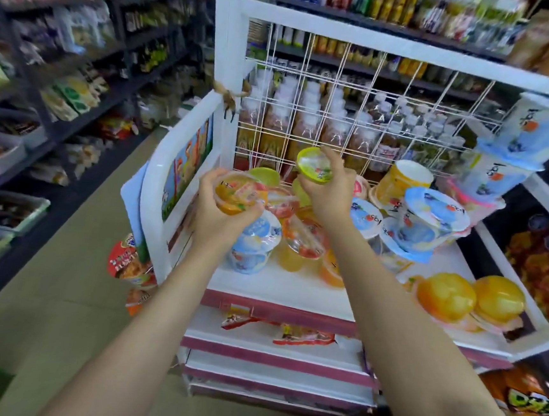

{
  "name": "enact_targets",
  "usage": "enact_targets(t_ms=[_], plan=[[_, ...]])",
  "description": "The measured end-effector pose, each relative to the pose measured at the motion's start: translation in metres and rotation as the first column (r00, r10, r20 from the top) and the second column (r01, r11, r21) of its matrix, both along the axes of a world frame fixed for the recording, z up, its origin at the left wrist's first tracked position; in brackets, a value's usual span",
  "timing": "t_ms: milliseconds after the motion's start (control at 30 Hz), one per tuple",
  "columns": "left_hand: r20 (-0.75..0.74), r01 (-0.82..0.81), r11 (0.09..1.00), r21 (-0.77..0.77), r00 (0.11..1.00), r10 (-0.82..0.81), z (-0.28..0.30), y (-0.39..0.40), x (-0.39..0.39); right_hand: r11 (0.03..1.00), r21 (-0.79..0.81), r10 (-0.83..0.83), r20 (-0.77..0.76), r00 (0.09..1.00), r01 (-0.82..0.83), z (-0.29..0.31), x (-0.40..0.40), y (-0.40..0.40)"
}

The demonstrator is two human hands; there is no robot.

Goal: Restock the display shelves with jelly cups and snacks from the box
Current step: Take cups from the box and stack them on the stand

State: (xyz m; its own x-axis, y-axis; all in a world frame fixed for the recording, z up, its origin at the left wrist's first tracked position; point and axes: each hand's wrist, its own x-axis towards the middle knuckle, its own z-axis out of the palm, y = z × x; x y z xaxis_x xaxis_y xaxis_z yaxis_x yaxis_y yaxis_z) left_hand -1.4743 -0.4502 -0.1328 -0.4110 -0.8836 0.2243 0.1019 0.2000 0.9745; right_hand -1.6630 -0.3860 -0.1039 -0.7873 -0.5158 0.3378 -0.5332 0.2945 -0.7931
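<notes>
Top shelf (292, 292): partly stocked; jelly cups (428, 221) heaped loosely, gaps left in front. Orange cup (239, 193) gripped in left hand (220, 203), green-lidded cup (315, 165) gripped in right hand (329, 192), both held above the shelf. Box not seen.

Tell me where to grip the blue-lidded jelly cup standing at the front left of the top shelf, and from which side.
Grip the blue-lidded jelly cup around its clear wall just under the lid rim, coming from above and the front. It stands roughly upright, its wide lid flange overhangs the tapering body, and orange cups crowd its right, so fingers fit best front and left.
</notes>
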Motion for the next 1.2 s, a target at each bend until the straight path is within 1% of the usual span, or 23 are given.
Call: enact_targets(t_ms=[67, 133, 233, 300, 400, 500, 533, 567, 600, 633, 667, 700, 767, 833, 967, 1000, 1067, 1133, 1167, 1200], plan=[[0.011, 0.021, 1.000, 0.000, 1.000, -0.021, -0.007, -0.006, -0.003, 0.993, 0.112, 0.039, -0.009, 0.999, -0.038, -0.012, -0.013, -0.008], [0.020, 0.029, 0.999, -0.016, 0.999, -0.028, -0.011, -0.012, -0.004, 0.976, 0.194, 0.103, -0.001, 0.995, -0.101, -0.017, -0.016, -0.013], [0.043, 0.052, 0.998, -0.035, 0.998, -0.051, -0.011, -0.015, -0.005, 0.937, 0.315, 0.167, -0.024, 0.986, -0.151, -0.015, -0.013, -0.011], [0.048, 0.064, 0.996, -0.057, 0.997, -0.061, -0.009, -0.013, -0.005, 0.916, 0.361, 0.198, -0.022, 0.980, -0.177, -0.014, -0.011, -0.007], [0.056, 0.069, 0.992, -0.101, 0.996, -0.064, -0.009, -0.013, -0.005, 0.918, 0.356, 0.212, -0.060, 0.976, -0.177, -0.010, -0.009, -0.003], [0.089, 0.075, 0.992, -0.099, 0.994, -0.067, -0.007, -0.012, -0.001, 0.954, 0.290, 0.115, -0.100, 0.988, -0.082, -0.002, -0.004, 0.002], [0.094, 0.075, 0.993, -0.094, 0.993, -0.066, -0.006, -0.013, 0.000, 0.966, 0.244, 0.108, -0.094, 0.990, -0.083, 0.003, 0.001, 0.007], [0.103, 0.074, 0.992, -0.101, 0.993, -0.064, -0.005, -0.012, 0.002, 0.976, 0.180, 0.135, -0.051, 0.990, -0.124, 0.010, 0.008, 0.014], [0.095, 0.084, 0.990, -0.115, 0.993, -0.074, -0.001, -0.009, 0.005, 0.974, 0.103, 0.197, 0.049, 0.979, -0.201, 0.018, 0.020, 0.023], [0.092, 0.101, 0.985, -0.137, 0.992, -0.088, 0.002, -0.005, 0.007, 0.958, 0.020, 0.278, 0.177, 0.944, -0.286, 0.025, 0.033, 0.031], [0.087, 0.126, 0.979, -0.159, 0.990, -0.114, 0.006, 0.000, 0.009, 0.933, -0.049, 0.355, 0.304, 0.884, -0.357, 0.031, 0.045, 0.039], [0.092, 0.159, 0.972, -0.173, 0.985, -0.145, 0.009, 0.006, 0.010, 0.907, -0.087, 0.410, 0.401, 0.819, -0.412, 0.034, 0.055, 0.047], [0.107, 0.236, 0.954, -0.187, 0.970, -0.218, 0.015, 0.019, 0.010, 0.874, -0.120, 0.466, 0.485, 0.740, -0.472, 0.032, 0.067, 0.058], [0.144, 0.290, 0.936, -0.200, 0.954, -0.265, 0.016, 0.031, 0.007, 0.886, -0.162, 0.451, 0.511, 0.731, -0.434, 0.026, 0.070, 0.068], [0.288, 0.369, 0.904, -0.215, 0.909, -0.302, 0.008, 0.048, 0.007, 0.925, -0.225, 0.380, 0.559, 0.737, -0.306, 0.010, 0.067, 0.094], [0.331, 0.372, 0.894, -0.249, 0.900, -0.283, 0.005, 0.051, 0.009, 0.934, -0.237, 0.357, 0.578, 0.734, -0.268, 0.006, 0.067, 0.102], [0.440, 0.359, 0.842, -0.402, 0.882, -0.167, -0.007, 0.055, 0.017, 0.951, -0.241, 0.304, 0.598, 0.741, -0.195, -0.001, 0.067, 0.122], [0.559, 0.343, 0.729, -0.592, 0.827, 0.064, -0.024, 0.059, 0.023, 0.961, -0.211, 0.273, 0.587, 0.762, -0.182, -0.010, 0.065, 0.143], [0.602, 0.343, 0.684, -0.644, 0.779, 0.176, -0.032, 0.062, 0.025, 0.967, -0.174, 0.252, 0.580, 0.775, -0.183, -0.014, 0.065, 0.153], [0.630, 0.341, 0.663, -0.666, 0.732, 0.257, -0.041, 0.063, 0.026, 0.976, -0.125, 0.216, 0.576, 0.788, -0.176, -0.020, 0.065, 0.159]])
